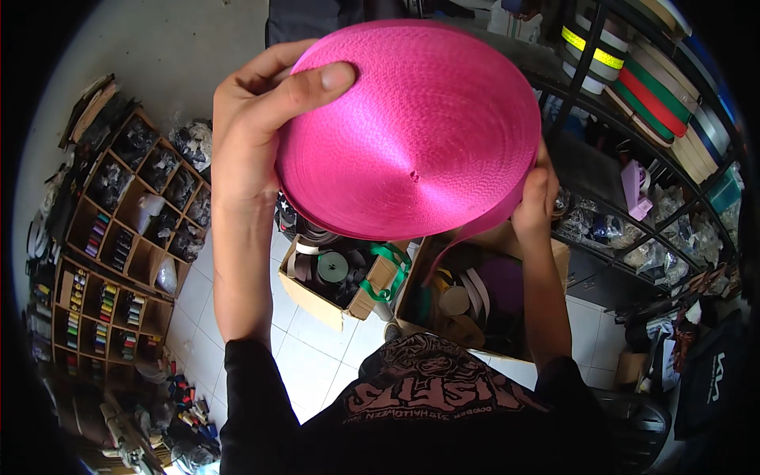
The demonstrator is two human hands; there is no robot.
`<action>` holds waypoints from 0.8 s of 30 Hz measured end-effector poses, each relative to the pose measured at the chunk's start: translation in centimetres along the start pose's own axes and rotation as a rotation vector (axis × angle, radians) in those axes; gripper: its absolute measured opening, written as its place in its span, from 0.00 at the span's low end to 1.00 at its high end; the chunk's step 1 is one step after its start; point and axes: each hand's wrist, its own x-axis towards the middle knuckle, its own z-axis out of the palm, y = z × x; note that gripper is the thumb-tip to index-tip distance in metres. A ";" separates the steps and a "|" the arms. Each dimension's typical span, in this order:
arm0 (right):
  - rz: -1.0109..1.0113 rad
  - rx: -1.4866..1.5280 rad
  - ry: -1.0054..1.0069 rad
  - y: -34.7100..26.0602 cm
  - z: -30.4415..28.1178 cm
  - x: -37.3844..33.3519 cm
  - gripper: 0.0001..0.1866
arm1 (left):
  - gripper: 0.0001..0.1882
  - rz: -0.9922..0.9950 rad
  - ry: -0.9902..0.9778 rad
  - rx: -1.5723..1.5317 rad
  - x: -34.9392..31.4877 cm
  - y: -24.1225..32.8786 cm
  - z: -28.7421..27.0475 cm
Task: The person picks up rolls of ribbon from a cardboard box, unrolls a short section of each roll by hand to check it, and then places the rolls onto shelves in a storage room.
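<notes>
A large flat roll of bright pink webbing (443, 119) is held up before me, its coiled face turned toward me. My left hand (265, 111) grips its left rim, the thumb pressed on the face and the other fingers behind. At the right rim my right hand (537, 198) holds the roll's edge; most of its fingers are hidden behind the webbing. A loose pink strap end hangs from the lower right toward an open cardboard box (546, 317) holding more rolls, among them a purple roll (501, 283) and a small beige roll (454, 301).
Beside that box is a smaller cardboard box (317, 303) with a green roll (332, 267) and loose green strap (386, 273). Wooden cubbies (119, 273) with thread spools and bagged items stand left. On the right, a black metal rack (590, 47) carries webbing rolls and plastic bags.
</notes>
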 end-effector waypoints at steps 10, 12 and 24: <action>0.164 0.525 0.604 -1.8 2.9 2.9 0.27 | 0.23 -0.011 0.030 -0.360 0.5 -2.6 2.1; 0.157 0.518 0.635 -2.4 2.2 3.9 0.27 | 0.25 0.011 -0.009 -0.341 -1.1 -4.1 2.7; 0.177 0.563 0.641 -2.0 -0.9 5.0 0.26 | 0.28 -0.067 -0.140 -0.504 -4.4 -8.3 3.6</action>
